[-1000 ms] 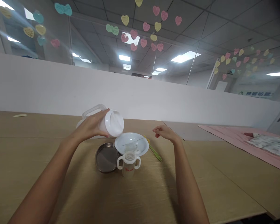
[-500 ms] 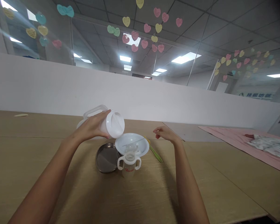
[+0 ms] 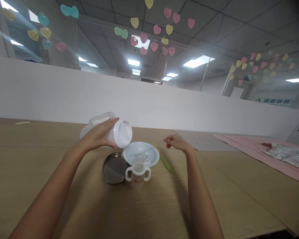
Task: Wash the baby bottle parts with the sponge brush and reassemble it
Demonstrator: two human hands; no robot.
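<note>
My left hand [image 3: 99, 135] is wrapped round a white plastic jug [image 3: 123, 133], tipped sideways with its lidded end facing right. The jug's clear handle [image 3: 102, 117] sticks up behind the hand. Just below the lid is a white bowl [image 3: 151, 160] with a clear bottle part [image 3: 140, 156] and a thin stick in it. In front of the bowl stands a two-handled baby bottle [image 3: 137, 181] with an uncapped neck. My right hand [image 3: 175, 142] hovers right of the bowl, fingers loosely bent and apart, holding nothing.
A round metal tray [image 3: 114, 169] lies left of the bottle. A green and yellow brush-like tool [image 3: 166, 164] lies right of the bowl. A pink cloth [image 3: 239, 146] with a patterned garment [image 3: 287, 156] covers the table's far right. A white wall [image 3: 149, 109] bounds the back.
The jug has shifted very slightly left in my left hand. My right hand and the things on the table stay where they were.
</note>
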